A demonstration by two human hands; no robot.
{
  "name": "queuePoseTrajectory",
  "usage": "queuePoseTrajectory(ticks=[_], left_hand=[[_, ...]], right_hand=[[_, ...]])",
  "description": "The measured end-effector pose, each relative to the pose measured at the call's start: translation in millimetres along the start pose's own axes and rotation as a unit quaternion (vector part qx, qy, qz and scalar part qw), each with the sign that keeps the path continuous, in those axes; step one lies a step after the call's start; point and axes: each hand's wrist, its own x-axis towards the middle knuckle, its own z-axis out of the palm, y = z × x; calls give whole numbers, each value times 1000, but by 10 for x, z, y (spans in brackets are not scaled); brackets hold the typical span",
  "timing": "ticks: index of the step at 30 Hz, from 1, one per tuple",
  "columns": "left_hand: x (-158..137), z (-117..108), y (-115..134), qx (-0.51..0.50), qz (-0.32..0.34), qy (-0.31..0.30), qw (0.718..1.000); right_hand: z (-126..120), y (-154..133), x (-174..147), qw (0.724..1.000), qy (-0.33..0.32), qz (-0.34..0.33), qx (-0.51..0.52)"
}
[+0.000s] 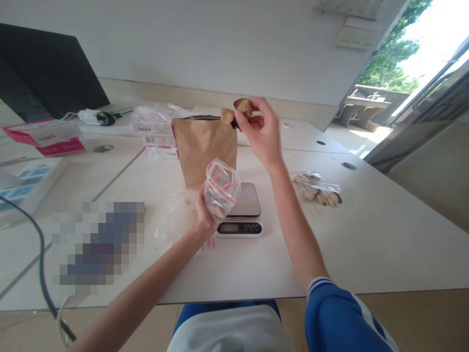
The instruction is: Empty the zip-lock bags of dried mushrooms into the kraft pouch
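Note:
My left hand (205,215) is closed around a clear zip-lock bag (222,188) with a red seal line. The bag's mouth stands open, and a brownish piece shows at its bottom. Raised beside the top of a brown paper bag (207,149), my right hand (262,129) pinches dried mushrooms (244,107) with pale stems and dark caps. The paper bag stands upright with its top open; its contents are hidden. Partly behind my left hand sits a digital kitchen scale (247,203), its plate half covered by the zip-lock bag.
Filled zip-lock bags (322,193) of mushrooms lie to the right. Empty-looking clear bags (174,217) lie left of the scale. Plastic-wrapped boxes (156,129) stand behind them. A monitor (47,73), a white tray (54,171) and a dark cable (41,249) are on the left.

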Motion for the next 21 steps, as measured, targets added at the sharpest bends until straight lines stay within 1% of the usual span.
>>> queuePoseTrajectory(ticks=[2, 4, 6, 8, 10, 12, 18, 21], left_hand=[[6, -2, 2, 1, 2, 9, 1000], [17, -5, 5, -2, 9, 25, 1000], [28, -10, 9, -6, 12, 31, 999], [36, -14, 10, -13, 12, 28, 999], [39, -14, 9, -17, 9, 24, 1000], [35, -12, 7, -18, 6, 26, 999], [36, -26, 2, -9, 7, 12, 1000], [51, -44, 2, -12, 12, 19, 1000]], right_hand=[[105, 122, 168, 997, 68, -11, -42], [194, 187, 336, 992, 83, -12, -95], [267, 217, 470, 988, 58, -12, -142], [326, 241, 548, 983, 13, -11, -182], [372, 278, 568, 977, -33, -6, -211], [395, 324, 549, 973, -59, -6, -223], [316, 392, 527, 973, -60, -20, -224], [290, 376, 551, 972, -63, -16, -227]])
